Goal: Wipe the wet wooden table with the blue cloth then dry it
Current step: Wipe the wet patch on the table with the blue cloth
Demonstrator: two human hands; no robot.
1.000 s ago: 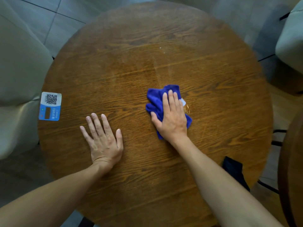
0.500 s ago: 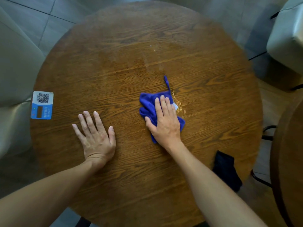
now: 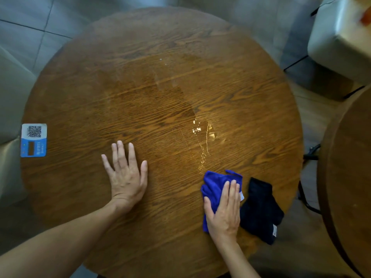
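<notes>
The round wooden table (image 3: 152,57) fills most of the view. A wet patch (image 3: 202,133) glistens right of its middle, with a thin streak running down toward the blue cloth (image 3: 213,185). My right hand (image 3: 224,213) presses flat on that bunched cloth near the table's front right. My left hand (image 3: 126,173) lies flat on the wood with fingers spread, holding nothing. A dark cloth (image 3: 261,211) lies just right of the blue one, at the table's edge.
A blue and white QR code card (image 3: 33,140) sits at the table's left edge. Pale upholstered seats stand at the left (image 3: 12,97) and top right (image 3: 339,41). Another wooden table (image 3: 351,177) stands close on the right.
My right hand has dragged the blue cloth toward me and to the right, up against the dark cloth, uncovering the wet patch. My left hand has stayed flat on the table.
</notes>
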